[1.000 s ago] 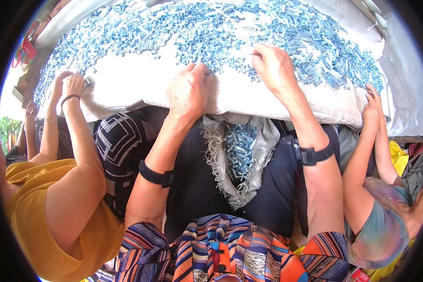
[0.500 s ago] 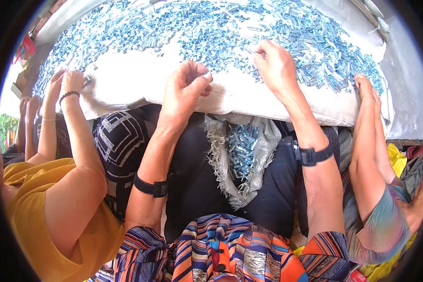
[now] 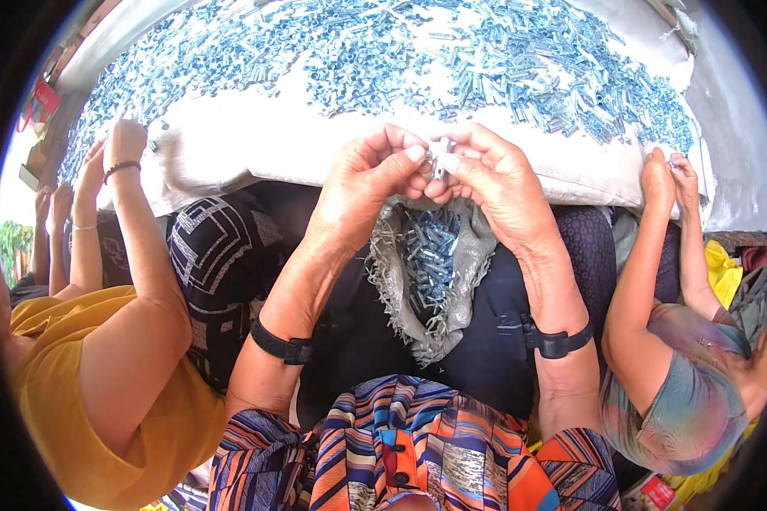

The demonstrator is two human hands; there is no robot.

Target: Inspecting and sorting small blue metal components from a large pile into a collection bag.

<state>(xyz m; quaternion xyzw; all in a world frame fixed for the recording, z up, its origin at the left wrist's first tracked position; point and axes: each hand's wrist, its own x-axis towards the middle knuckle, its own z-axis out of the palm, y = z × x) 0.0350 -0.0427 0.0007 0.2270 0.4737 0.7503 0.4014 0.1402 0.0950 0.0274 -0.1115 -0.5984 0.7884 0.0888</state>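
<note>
Head view, starting nearest the body: a striped blouse in orange, blue and white (image 3: 418,451) fills the lower edge, and both forearms rise from it, each with a black wristband (image 3: 283,347). Between the forearms, below the hands, a grey woven sack (image 3: 435,272) lies open in the lap with a heap of small blue-silver metal pieces inside. Above it the left hand (image 3: 368,183) and the right hand (image 3: 494,183) meet, fingertips touching, and both pinch one small metal part (image 3: 439,160) between thumbs and forefingers; the other fingers curl in loosely. Just beyond the hands the worktop (image 3: 256,140), covered in pale cloth, curves across the picture. Farther back on it lies a wide spread of blue-silver metal pieces (image 3: 452,60). To the left of the hands a person in a yellow top (image 3: 51,400) reaches up to the worktop's edge with a raised hand (image 3: 128,140). To the right another person's hands (image 3: 669,175) are held together at the worktop's edge, whether on a piece I cannot tell.
</note>
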